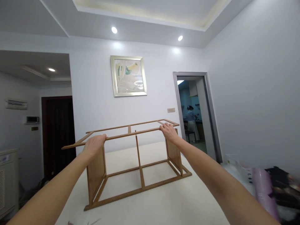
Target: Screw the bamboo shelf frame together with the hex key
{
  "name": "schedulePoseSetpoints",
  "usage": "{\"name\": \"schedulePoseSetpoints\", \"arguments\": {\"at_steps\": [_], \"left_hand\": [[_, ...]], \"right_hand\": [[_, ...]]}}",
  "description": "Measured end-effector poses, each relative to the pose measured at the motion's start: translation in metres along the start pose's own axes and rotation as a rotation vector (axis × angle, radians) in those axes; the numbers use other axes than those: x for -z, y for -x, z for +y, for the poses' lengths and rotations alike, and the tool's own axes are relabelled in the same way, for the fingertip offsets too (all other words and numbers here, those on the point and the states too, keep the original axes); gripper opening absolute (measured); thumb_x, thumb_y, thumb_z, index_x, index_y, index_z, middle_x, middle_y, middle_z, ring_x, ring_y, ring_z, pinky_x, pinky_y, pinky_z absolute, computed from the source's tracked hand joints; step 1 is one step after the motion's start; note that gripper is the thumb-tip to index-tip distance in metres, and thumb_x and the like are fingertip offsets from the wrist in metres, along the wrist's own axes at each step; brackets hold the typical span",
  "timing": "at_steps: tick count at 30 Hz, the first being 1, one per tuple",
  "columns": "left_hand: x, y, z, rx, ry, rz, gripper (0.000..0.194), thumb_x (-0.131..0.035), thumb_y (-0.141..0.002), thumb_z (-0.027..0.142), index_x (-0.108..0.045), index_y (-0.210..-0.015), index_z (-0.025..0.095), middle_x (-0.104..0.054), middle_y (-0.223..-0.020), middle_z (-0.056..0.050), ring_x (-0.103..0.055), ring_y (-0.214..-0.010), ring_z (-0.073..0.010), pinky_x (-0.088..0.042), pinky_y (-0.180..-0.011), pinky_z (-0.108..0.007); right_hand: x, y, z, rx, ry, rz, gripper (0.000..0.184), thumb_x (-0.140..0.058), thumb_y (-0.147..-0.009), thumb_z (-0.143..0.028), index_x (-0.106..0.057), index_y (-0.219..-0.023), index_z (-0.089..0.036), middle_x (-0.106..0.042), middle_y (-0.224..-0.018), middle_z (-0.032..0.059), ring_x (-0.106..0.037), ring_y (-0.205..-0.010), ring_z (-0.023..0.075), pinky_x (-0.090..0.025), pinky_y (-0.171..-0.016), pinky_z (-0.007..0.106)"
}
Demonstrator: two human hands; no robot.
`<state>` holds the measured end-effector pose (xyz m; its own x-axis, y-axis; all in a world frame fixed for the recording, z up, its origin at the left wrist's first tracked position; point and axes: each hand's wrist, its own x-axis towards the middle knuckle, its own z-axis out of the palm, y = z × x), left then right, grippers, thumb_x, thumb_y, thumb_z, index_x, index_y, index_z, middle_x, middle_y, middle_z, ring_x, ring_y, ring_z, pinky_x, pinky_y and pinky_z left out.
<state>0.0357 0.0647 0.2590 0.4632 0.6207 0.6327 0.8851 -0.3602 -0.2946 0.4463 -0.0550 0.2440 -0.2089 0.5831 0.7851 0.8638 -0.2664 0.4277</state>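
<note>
A wooden shelf frame stands on the white table (pixel 159 200). Its lower frame (pixel 117 195) lies flat on the tabletop, and two solid side panels, the left one (pixel 96 175) and the right one (pixel 173 151), rise from it. Between them a thin middle post (pixel 138 150) goes up toward the top frame (pixel 122 136), which tilts a little over the panels. My left hand (pixel 95 144) is closed around the near rail above the left panel. Near the other end, my right hand (pixel 169 131) grips the same rail, fingers curled over it. Whether the joints are seated is unclear.
At the table's near edge lie small thin items (pixel 93 222), too cut off to name. A pink-purple roll (pixel 263 190) and dark bundled things (pixel 283 184) are at the right. Behind stands a wall with a doorway, where a person (pixel 191 120) is in another room.
</note>
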Motion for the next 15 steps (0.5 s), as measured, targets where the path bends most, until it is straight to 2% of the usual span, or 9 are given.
{"name": "schedulePoseSetpoints", "arguments": {"at_steps": [5,8,11,15], "left_hand": [[-0.007,0.0,0.008,0.024,0.005,-0.05,0.028,-0.035,-0.093,0.021,-0.061,-0.096,0.015,-0.071,-0.09,-0.016,-0.068,-0.086,-0.0282,-0.046,-0.071,-0.034],[-0.01,-0.004,0.015,0.034,0.008,-0.026,0.03,-0.034,-0.095,0.024,-0.062,-0.099,0.015,-0.071,-0.091,-0.017,-0.068,-0.086,-0.0294,-0.045,-0.071,-0.035],[-0.013,-0.01,0.017,0.042,0.008,0.012,0.034,-0.032,-0.095,0.027,-0.064,-0.095,0.013,-0.071,-0.09,-0.018,-0.067,-0.087,-0.0308,-0.044,-0.073,-0.037],[-0.017,-0.013,0.016,0.058,0.006,0.045,0.026,-0.041,-0.093,0.028,-0.064,-0.091,0.015,-0.071,-0.092,-0.016,-0.065,-0.09,-0.0297,-0.041,-0.08,-0.039]], "right_hand": [[-0.015,0.005,-0.005,-0.037,-0.012,-0.013,0.023,-0.033,-0.099,-0.019,-0.056,-0.102,-0.018,-0.062,-0.095,0.0106,-0.047,-0.093,0.0229,-0.026,-0.078,0.034],[-0.018,0.008,-0.003,-0.05,-0.009,-0.016,0.025,-0.032,-0.099,-0.021,-0.057,-0.101,-0.017,-0.061,-0.095,0.0108,-0.047,-0.093,0.0229,-0.026,-0.079,0.034],[-0.018,0.009,-0.001,-0.058,-0.003,-0.016,0.027,-0.031,-0.1,-0.026,-0.057,-0.101,-0.017,-0.06,-0.096,0.0115,-0.047,-0.095,0.0232,-0.027,-0.079,0.034],[-0.015,0.01,-0.001,-0.061,-0.001,-0.014,0.03,-0.031,-0.101,-0.029,-0.057,-0.1,-0.016,-0.059,-0.098,0.0125,-0.049,-0.094,0.0234,-0.028,-0.08,0.033]]}}
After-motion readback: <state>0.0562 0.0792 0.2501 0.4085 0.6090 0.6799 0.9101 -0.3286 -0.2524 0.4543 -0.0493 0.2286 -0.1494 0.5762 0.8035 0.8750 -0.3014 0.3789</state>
